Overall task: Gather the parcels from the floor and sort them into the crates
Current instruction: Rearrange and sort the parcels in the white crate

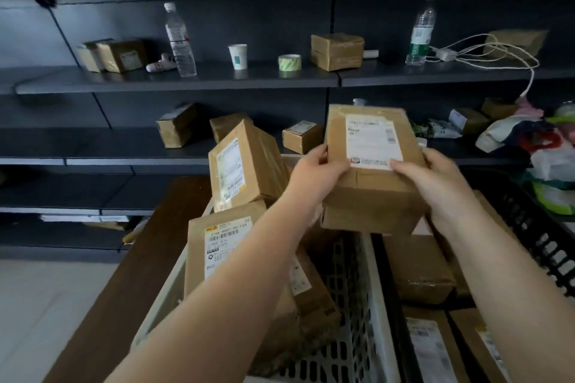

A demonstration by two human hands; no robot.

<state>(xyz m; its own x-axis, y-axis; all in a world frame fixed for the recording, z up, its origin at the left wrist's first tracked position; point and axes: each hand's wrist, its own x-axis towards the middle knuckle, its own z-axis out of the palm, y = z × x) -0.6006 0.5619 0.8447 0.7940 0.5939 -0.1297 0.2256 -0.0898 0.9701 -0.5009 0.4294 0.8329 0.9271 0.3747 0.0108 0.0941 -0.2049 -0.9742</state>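
Head view: both hands raise a brown cardboard parcel with a white shipping label [371, 162] above the gap between two crates, in front of dark metal shelving [174, 81]. The left hand [314, 174] grips the parcel's left edge, thumb on the top face and fingers curled beneath; the right hand [435, 177] clamps the right edge, thumb touching the lower corner of the label. The parcel appears stiff and boxy, its taped faces probably somewhat slick; held level in two hands, it is likely of moderate weight, and opposite side edges with support underneath seem the soundest hold. The white plastic lattice crate [351, 305], below and left, holds several cardboard parcels: one tilted upright at the far end [242, 168], one with a printed label leaning against the left wall [217, 246], and others partly hidden beneath the left forearm. The black plastic lattice crate [529, 227], below and right, holds further brown parcels [417, 267], two labelled ones near the lower edge. Both crates stand on a dark brown bench [140, 258]. The shelving carries small cardboard boxes, two clear water bottles [180, 40], a paper cup [238, 56], a roll of tape [289, 61] and white cables [497, 50].
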